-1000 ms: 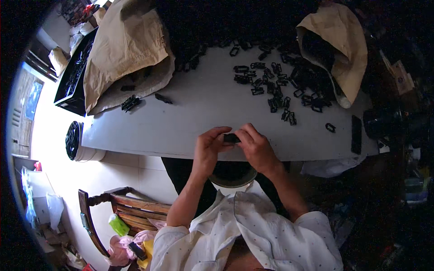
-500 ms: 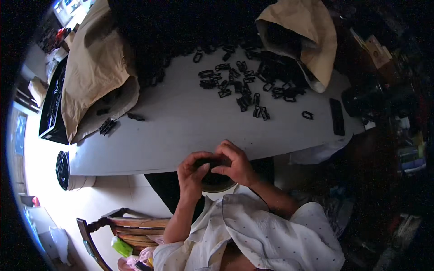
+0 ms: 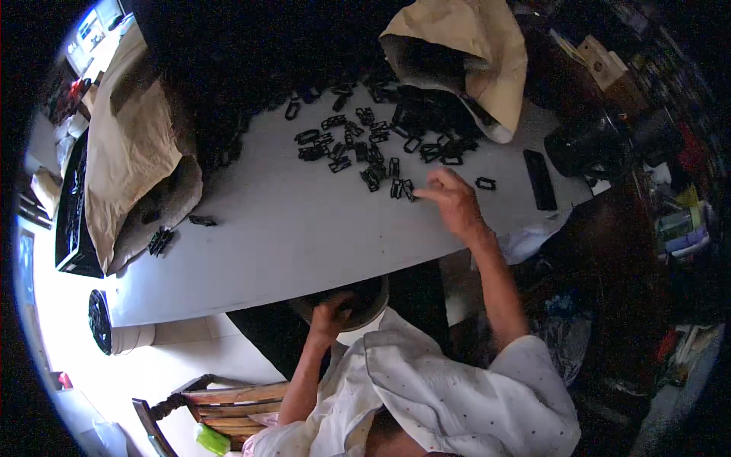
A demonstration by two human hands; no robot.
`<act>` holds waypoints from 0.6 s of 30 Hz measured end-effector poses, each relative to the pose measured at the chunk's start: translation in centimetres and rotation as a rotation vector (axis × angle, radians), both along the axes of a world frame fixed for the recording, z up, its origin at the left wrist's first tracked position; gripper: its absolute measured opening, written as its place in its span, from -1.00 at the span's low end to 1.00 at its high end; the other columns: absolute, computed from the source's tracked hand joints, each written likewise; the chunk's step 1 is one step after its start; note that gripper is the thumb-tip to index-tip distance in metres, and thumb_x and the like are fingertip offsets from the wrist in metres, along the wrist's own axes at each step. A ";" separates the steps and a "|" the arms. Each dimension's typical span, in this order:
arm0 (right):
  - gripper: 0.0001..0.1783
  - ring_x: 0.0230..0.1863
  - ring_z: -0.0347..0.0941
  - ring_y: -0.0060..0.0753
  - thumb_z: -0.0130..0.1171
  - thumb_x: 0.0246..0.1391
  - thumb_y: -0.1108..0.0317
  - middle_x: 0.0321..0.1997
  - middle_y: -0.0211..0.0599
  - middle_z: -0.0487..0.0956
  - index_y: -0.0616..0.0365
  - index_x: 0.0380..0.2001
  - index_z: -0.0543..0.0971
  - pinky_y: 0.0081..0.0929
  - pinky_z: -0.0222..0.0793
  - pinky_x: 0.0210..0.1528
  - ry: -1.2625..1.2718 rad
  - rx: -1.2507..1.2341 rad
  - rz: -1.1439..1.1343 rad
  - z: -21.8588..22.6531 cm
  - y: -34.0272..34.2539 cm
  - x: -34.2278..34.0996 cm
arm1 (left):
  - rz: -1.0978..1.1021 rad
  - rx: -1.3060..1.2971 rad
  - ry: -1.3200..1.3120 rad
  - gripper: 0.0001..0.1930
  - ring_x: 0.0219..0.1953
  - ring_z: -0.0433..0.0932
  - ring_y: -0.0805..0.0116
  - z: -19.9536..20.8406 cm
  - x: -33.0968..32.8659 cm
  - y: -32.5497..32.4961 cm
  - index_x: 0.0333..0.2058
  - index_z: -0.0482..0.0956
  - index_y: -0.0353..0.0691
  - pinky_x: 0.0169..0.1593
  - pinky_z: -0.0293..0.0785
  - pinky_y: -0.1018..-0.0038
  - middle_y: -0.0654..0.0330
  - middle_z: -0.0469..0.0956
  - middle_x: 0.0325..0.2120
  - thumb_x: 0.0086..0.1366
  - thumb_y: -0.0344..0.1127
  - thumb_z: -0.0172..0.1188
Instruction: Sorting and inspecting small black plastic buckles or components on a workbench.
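Small black rectangular frame-like plastic pieces (image 3: pixel 335 145) lie scattered on the pale grey table (image 3: pixel 304 228). My right hand (image 3: pixel 457 206) is over the table at the near right of this group. Its thumb and a finger reach out toward the closest piece (image 3: pixel 409 190), and nothing shows between them. Below the table edge, my left hand (image 3: pixel 329 318) is curled at a round container (image 3: pixel 373 312) in my lap. Shadow covers its fingertips, so what they hold cannot be made out.
A brown paper sack (image 3: pixel 487 53) lies open at the far right, spilling black pieces. Another paper sack (image 3: pixel 129 167) stands at the left beside a black crate (image 3: pixel 72 244). A flat black phone-like slab (image 3: pixel 540 180) lies near the right edge. A wooden chair (image 3: pixel 236 404) is at lower left.
My hands were together over the lap container. The right has moved away, up and right over the table; the left has dropped slightly. The view has shifted, moving the table contents leftward.
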State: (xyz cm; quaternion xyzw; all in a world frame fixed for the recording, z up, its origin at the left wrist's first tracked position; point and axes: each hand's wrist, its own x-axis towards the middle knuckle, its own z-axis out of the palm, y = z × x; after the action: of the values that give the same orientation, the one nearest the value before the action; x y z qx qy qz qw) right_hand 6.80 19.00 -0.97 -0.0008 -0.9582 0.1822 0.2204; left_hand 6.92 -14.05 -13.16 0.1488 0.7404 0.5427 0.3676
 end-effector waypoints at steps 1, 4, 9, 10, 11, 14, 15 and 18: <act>-0.88 -0.32 0.41 -0.27 0.15 -0.15 0.50 -0.28 -0.23 0.42 0.21 -0.43 0.53 -0.42 0.36 -0.32 0.062 0.040 0.104 -0.5 1.1 -0.6 | -0.061 -0.046 0.275 -0.77 -0.28 0.48 0.40 -0.9 -0.2 0.2 -0.26 0.53 -0.30 -0.16 0.39 0.48 0.15 0.54 -0.29 0.05 -0.53 0.14; -0.75 -0.32 0.40 -0.27 0.20 -0.21 0.49 -0.28 -0.26 0.38 0.14 -0.34 0.52 -0.40 0.37 -0.36 -0.074 0.026 0.009 0.2 0.3 -1.4 | 0.089 0.080 0.040 -0.68 -0.21 0.50 0.23 -2.7 -0.1 0.3 -0.18 0.51 -0.25 -0.13 0.39 0.43 0.07 0.53 -0.24 0.01 -0.52 0.14; -0.61 -0.28 0.39 -0.22 0.29 -0.29 0.40 -0.32 -0.27 0.35 0.10 -0.27 0.47 -0.35 0.36 -0.29 -0.153 0.187 -0.033 -0.8 0.1 -0.3 | -0.152 -0.055 0.361 -0.65 -0.18 0.50 0.12 0.6 -0.8 0.1 -0.17 0.52 -0.20 -0.13 0.41 0.41 0.02 0.52 -0.23 -0.02 -0.53 0.13; -0.58 -0.24 0.38 -0.20 0.30 -0.31 0.38 -0.32 -0.27 0.34 0.11 -0.26 0.45 -0.34 0.35 -0.26 -0.190 0.246 -0.086 -0.7 -0.3 -0.2 | -0.163 -0.090 0.345 -0.66 -0.19 0.51 0.13 0.9 -0.8 0.1 -0.18 0.53 -0.20 -0.13 0.41 0.42 0.03 0.52 -0.23 -0.02 -0.54 0.12; -0.58 -0.24 0.38 -0.20 0.30 -0.31 0.38 -0.32 -0.27 0.34 0.11 -0.26 0.45 -0.34 0.35 -0.26 -0.193 0.250 -0.098 0.0 -0.3 0.2 | -0.174 -0.124 0.330 -0.66 -0.20 0.51 0.14 1.2 -0.9 0.2 -0.19 0.53 -0.19 -0.14 0.41 0.43 0.03 0.53 -0.24 -0.01 -0.54 0.12; -0.62 -0.18 0.36 -0.17 0.29 -0.29 0.39 -0.25 -0.25 0.36 0.13 -0.30 0.46 -0.31 0.34 -0.19 -0.161 0.042 -0.095 1.1 0.5 1.0 | -0.235 -0.129 0.247 -0.70 -0.22 0.53 0.24 2.5 -1.0 -0.3 -0.20 0.54 -0.21 -0.14 0.42 0.46 0.08 0.55 -0.28 0.03 -0.53 0.12; -0.63 -0.15 0.35 -0.16 0.28 -0.28 0.39 -0.22 -0.23 0.37 0.15 -0.30 0.46 -0.28 0.33 -0.18 -0.138 0.137 -0.247 1.1 2.3 1.8 | -0.241 -0.124 0.248 -0.70 -0.22 0.53 0.24 3.4 -1.2 -0.6 -0.20 0.54 -0.21 -0.14 0.42 0.46 0.08 0.55 -0.28 0.03 -0.53 0.12; -0.66 -0.09 0.33 -0.09 0.24 -0.23 0.42 -0.14 -0.15 0.40 0.20 -0.28 0.47 -0.21 0.30 -0.14 -0.276 0.315 -0.464 2.2 5.7 3.6 | -0.211 0.037 0.020 -0.76 -0.24 0.53 0.31 7.6 -1.7 -3.0 -0.22 0.53 -0.30 -0.12 0.42 0.48 0.11 0.56 -0.32 0.08 -0.52 0.10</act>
State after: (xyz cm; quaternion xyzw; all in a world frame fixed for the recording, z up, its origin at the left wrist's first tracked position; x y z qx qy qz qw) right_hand 10.36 24.74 1.23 -0.2101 -0.9698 -0.0253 0.1215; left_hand 5.25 -17.05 -5.56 0.2382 0.7140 0.5130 0.4127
